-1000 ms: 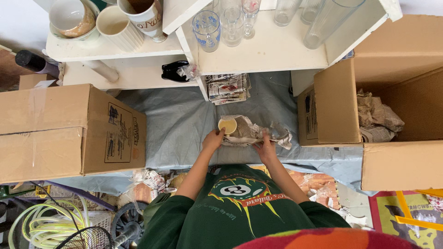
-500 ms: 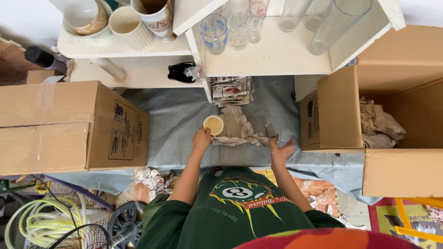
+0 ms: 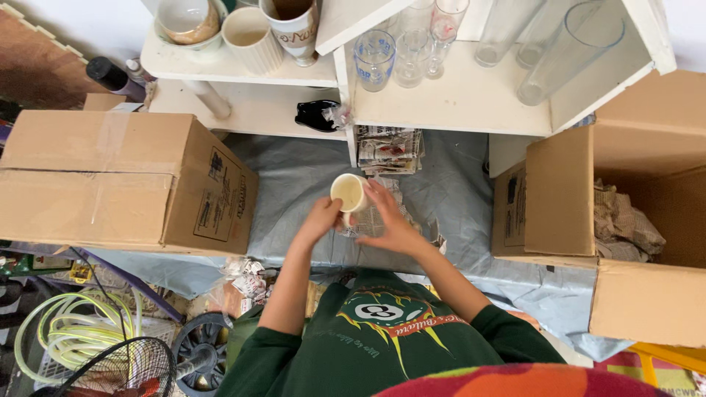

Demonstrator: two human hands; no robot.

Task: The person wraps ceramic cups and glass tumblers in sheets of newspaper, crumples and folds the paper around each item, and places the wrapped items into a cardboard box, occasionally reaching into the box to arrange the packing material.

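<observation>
Cream cup [image 3: 348, 192] mid-wrap over the grey sheet [image 3: 294, 176]

Left hand [image 3: 321, 218] grasping cup at its side, mouth up; right hand [image 3: 390, 220] open-fingered, pressing newspaper [image 3: 371, 220] against it. Probably wrapping for the open box [image 3: 559, 198]; next, likely folding paper snugly around, keeping cup steady

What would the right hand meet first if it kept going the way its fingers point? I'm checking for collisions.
The right hand already touches the cream cup; beyond that, probably the stack of newspapers, though depth is unclear.
</observation>
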